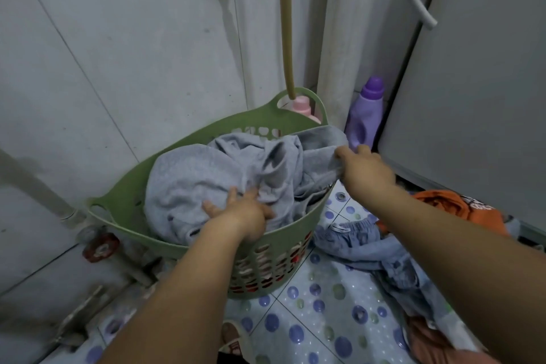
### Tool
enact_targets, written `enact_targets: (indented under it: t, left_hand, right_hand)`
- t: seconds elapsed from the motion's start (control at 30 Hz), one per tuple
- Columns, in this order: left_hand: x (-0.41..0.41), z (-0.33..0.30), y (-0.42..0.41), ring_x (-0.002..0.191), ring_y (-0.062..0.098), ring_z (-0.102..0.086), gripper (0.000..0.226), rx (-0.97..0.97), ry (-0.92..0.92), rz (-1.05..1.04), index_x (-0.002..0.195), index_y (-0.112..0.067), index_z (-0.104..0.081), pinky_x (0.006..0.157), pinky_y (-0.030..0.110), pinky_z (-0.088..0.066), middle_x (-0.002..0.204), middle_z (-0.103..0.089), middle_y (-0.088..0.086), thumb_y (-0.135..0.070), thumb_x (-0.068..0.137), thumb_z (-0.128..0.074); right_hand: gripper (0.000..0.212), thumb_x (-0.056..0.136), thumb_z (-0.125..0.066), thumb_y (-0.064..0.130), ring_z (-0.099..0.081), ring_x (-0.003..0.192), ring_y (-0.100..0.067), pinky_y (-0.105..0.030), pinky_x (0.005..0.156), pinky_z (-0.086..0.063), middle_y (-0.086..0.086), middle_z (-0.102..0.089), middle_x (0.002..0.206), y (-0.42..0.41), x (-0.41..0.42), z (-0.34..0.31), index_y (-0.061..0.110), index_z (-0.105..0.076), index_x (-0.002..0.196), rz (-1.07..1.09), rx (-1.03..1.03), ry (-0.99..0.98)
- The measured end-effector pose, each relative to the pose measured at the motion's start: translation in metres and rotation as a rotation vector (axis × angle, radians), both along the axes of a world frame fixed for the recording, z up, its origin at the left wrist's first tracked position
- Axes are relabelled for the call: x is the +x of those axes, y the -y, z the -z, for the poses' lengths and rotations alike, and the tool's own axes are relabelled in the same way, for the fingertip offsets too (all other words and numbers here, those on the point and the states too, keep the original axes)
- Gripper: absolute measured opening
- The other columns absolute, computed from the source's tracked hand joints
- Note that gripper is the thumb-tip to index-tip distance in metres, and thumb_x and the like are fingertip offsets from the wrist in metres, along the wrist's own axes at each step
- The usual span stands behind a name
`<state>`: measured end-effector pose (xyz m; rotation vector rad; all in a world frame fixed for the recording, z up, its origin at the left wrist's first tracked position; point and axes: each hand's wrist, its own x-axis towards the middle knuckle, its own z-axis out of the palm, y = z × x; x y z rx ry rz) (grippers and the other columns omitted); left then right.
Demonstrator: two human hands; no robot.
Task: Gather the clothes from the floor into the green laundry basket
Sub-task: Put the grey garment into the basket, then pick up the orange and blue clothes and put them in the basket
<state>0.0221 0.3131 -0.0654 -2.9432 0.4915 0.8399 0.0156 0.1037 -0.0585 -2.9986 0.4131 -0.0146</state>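
Laundry fills the green laundry basket (124,210) at the centre of the frame: a grey garment (206,174) lies heaped in it, one end draped over the rim on the right side. The left hand (245,211) presses down on the grey cloth near the basket's lower rim, fingers spread and mostly straight. The right hand (365,168) grips the draped end of the same garment at the right rim, fingers curled round the fabric. On the dotted floor tiles (310,328) at lower right lie a blue garment (372,248) and, further right against the white appliance (472,97), an orange garment (443,204). A purple bottle (365,115) stands behind the basket, a pink bottle (301,108) just beyond its far handle. A red valve (100,247) sits at lower left.
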Motion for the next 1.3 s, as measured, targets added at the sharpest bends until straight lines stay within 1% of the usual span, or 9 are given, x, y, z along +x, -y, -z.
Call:
enact_targets:
  t: [0.13, 0.27, 0.37, 0.5, 0.73, 0.87, 1.0, 1.13, 1.3]
  left_hand:
    - [0.003, -0.005, -0.005, 0.138, 0.024, -0.035, 0.042, -0.017, -0.191, 0.099, 0.134, -0.032, -0.052, 0.115, 0.032, -0.025, 0.154, -0.033, -0.003, -0.015, 0.1, -0.036]
    - [0.004, -0.01, -0.006, 0.126, 0.024, -0.048, 0.038, -0.018, -0.262, 0.016, 0.128, -0.03, -0.058, 0.107, 0.029, -0.035, 0.144, -0.048, -0.003, -0.014, 0.098, -0.039]
    - [0.007, -0.015, -0.004, 0.118, 0.025, -0.057, 0.034, -0.071, -0.238, -0.129, 0.119, -0.02, -0.066, 0.098, 0.026, -0.043, 0.131, -0.06, 0.002, -0.009, 0.096, -0.044]
    - [0.017, -0.026, 0.006, 0.115, 0.026, -0.06, 0.029, -0.023, -0.094, -0.224, 0.115, -0.008, -0.068, 0.096, 0.031, -0.047, 0.124, -0.064, 0.011, -0.015, 0.088, -0.058]
    - [0.024, -0.027, 0.047, 0.126, 0.031, -0.047, 0.034, -0.323, 0.402, -0.154, 0.122, -0.021, -0.059, 0.104, 0.042, -0.04, 0.138, -0.051, 0.01, -0.014, 0.092, -0.045]
    - [0.013, 0.002, 0.07, 0.147, 0.026, -0.012, 0.042, -0.298, 0.046, -0.076, 0.139, -0.03, -0.04, 0.118, 0.052, -0.007, 0.158, -0.021, 0.003, -0.031, 0.099, -0.03]
    - [0.009, 0.004, 0.087, 0.129, 0.031, -0.046, 0.056, -0.516, -0.211, -0.407, 0.136, -0.006, -0.049, 0.105, 0.034, -0.035, 0.147, -0.042, 0.017, -0.044, 0.098, -0.036]
    - [0.022, -0.004, 0.121, 0.13, 0.036, -0.04, 0.043, -0.362, 0.21, -0.382, 0.13, -0.011, -0.053, 0.106, 0.051, -0.03, 0.142, -0.044, 0.017, -0.031, 0.096, -0.036]
    - [-0.019, -0.006, 0.193, 0.123, 0.029, -0.041, 0.031, -0.539, 0.605, -0.086, 0.116, -0.023, -0.061, 0.1, 0.04, -0.028, 0.127, -0.052, 0.008, -0.026, 0.089, -0.048]
  right_hand:
    - [0.023, 0.088, -0.042, 0.008, -0.055, 0.1, -0.035, -0.033, 0.067, -0.034, -0.014, -0.054, 0.104, -0.011, 0.012, -0.018, 0.013, -0.053, 0.108, -0.097, 0.039, 0.202]
    - [0.025, 0.085, -0.046, 0.009, -0.055, 0.102, -0.033, -0.037, 0.077, -0.042, -0.017, -0.057, 0.111, -0.051, 0.019, -0.031, 0.01, -0.054, 0.108, -0.402, 0.212, 0.292]
    - [0.029, 0.086, -0.047, 0.007, -0.055, 0.099, -0.03, -0.032, 0.078, -0.04, -0.016, -0.058, 0.109, -0.065, 0.01, -0.021, 0.009, -0.054, 0.114, -0.526, 0.346, 0.052]
    - [0.024, 0.088, -0.048, 0.003, -0.051, 0.092, -0.029, -0.031, 0.074, -0.037, -0.015, -0.057, 0.111, -0.058, 0.005, -0.005, 0.006, -0.058, 0.11, -0.501, 0.026, -0.469]
    - [0.03, 0.078, -0.048, 0.003, -0.063, 0.098, -0.022, -0.031, 0.088, -0.048, 0.002, -0.07, 0.101, -0.009, -0.014, -0.015, 0.023, -0.07, 0.088, -0.231, 0.453, 0.106]
    - [0.039, 0.078, -0.042, -0.004, -0.052, 0.057, -0.012, -0.01, 0.052, -0.041, 0.001, -0.064, 0.075, 0.054, -0.034, -0.008, 0.024, -0.069, 0.083, 0.007, 0.579, 0.183]
    - [0.034, 0.079, -0.042, -0.005, -0.05, 0.057, -0.021, -0.025, 0.053, -0.04, -0.01, -0.062, 0.073, 0.121, -0.064, 0.015, 0.023, -0.061, 0.072, 0.195, 0.508, 0.117]
    - [0.03, 0.08, -0.046, -0.003, -0.063, 0.077, -0.027, -0.03, 0.068, -0.049, -0.01, -0.07, 0.092, 0.161, -0.097, 0.039, 0.02, -0.064, 0.074, 0.318, 0.446, 0.031]
    - [0.029, 0.082, -0.049, 0.004, -0.061, 0.096, -0.032, -0.035, 0.083, -0.05, -0.013, -0.068, 0.109, 0.182, -0.12, 0.067, 0.018, -0.067, 0.099, 0.406, 0.356, 0.036]
